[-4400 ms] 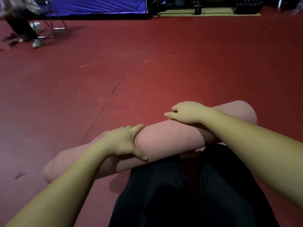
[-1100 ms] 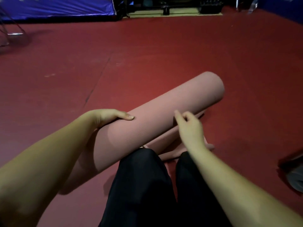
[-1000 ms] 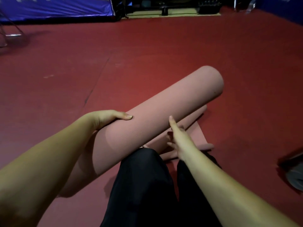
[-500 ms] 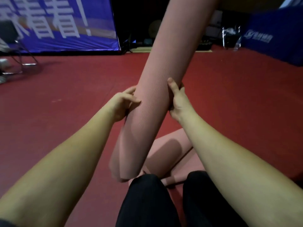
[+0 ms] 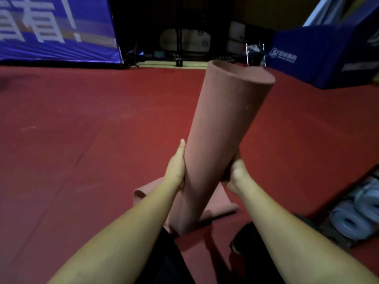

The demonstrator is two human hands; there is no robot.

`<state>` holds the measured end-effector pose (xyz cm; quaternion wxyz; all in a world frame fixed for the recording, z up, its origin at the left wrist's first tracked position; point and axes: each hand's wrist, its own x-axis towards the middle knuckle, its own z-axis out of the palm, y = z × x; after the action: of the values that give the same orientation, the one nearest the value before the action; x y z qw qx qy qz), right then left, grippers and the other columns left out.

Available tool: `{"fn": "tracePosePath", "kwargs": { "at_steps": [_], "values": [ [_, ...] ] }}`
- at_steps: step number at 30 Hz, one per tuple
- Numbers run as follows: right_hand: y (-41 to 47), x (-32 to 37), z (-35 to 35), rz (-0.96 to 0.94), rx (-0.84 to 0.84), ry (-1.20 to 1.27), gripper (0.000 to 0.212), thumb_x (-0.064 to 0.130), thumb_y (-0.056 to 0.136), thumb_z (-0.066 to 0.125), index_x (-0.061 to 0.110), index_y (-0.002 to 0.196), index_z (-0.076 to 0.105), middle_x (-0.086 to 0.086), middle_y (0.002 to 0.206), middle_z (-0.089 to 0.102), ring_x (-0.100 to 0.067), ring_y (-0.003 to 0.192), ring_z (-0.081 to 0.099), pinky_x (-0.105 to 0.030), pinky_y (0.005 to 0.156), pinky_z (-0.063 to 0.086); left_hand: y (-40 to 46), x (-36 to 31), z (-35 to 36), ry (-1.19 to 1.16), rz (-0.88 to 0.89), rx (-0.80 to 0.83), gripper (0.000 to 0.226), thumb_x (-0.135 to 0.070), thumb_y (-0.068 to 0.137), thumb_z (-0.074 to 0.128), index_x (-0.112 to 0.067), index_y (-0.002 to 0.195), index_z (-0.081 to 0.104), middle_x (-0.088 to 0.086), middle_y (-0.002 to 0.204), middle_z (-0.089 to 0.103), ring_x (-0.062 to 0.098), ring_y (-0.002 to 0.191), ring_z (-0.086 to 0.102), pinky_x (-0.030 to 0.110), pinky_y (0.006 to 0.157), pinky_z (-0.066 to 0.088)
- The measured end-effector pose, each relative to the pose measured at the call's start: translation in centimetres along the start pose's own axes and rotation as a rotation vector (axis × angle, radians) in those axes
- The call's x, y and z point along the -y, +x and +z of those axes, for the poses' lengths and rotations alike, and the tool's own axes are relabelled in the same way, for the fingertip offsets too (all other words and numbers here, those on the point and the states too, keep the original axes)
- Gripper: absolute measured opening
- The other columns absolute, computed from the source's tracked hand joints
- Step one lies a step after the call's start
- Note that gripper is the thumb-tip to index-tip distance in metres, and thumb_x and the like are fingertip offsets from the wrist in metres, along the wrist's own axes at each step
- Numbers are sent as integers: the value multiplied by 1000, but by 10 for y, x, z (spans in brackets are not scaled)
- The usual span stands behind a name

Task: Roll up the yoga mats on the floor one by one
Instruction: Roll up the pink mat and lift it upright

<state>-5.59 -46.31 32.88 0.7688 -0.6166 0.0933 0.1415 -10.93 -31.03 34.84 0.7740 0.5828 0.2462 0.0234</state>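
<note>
A pink yoga mat (image 5: 221, 128), rolled into a thick tube, stands on end in front of my knees and leans to the upper right, its open top end in view. My left hand (image 5: 176, 167) grips its left side, thumb pointing up along the roll. My right hand (image 5: 235, 170) grips the right side at the same height, its fingers hidden behind the roll. A loose tail of the same mat (image 5: 222, 204) lies curled on the red floor under the roll. My dark trouser legs fill the bottom of the view.
Red floor (image 5: 82, 140) stretches out ahead and left. A blue banner (image 5: 57, 31) stands at the back left and a blue padded barrier (image 5: 320, 62) at the back right. Grey-blue rolled mats (image 5: 356, 214) lie in a dark holder at the lower right.
The roll went from lying across my knees to being lifted and tipped upright. Both hands now clasp its sides, and its top end has dropped into view.
</note>
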Motion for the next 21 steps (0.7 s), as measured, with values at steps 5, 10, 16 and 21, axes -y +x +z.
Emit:
{"fn": "tracePosePath", "kwargs": {
  "at_steps": [5,10,16,21],
  "values": [
    [0,-52,-40,129,-82,8,57,66,94,38,21,81,69,3,73,72,-15,71,66,-26,59,42,1,66,16,121,-105,39,44,-64,93,46,-32,110,72,-9,113,71,15,107,60,43,99,46],
    [5,-111,-84,263,-131,-102,65,68,70,63,22,115,62,1,105,67,-13,76,69,-26,60,51,4,83,17,173,-127,15,26,-41,98,54,-23,110,67,0,105,73,19,102,66,37,91,54],
    [-5,-118,-88,299,-99,-94,39,33,102,45,14,136,52,-8,115,70,-24,110,63,-34,90,53,-16,88,31,-36,-214,13,40,-53,97,51,-22,91,75,-2,90,77,19,95,68,41,98,51],
    [-19,-66,-79,157,-78,-204,23,26,97,52,16,93,73,4,83,76,-21,89,63,-34,79,47,-11,79,21,195,11,-157,27,-37,94,52,-22,87,73,6,85,73,24,91,65,52,95,50]
  ]
}}
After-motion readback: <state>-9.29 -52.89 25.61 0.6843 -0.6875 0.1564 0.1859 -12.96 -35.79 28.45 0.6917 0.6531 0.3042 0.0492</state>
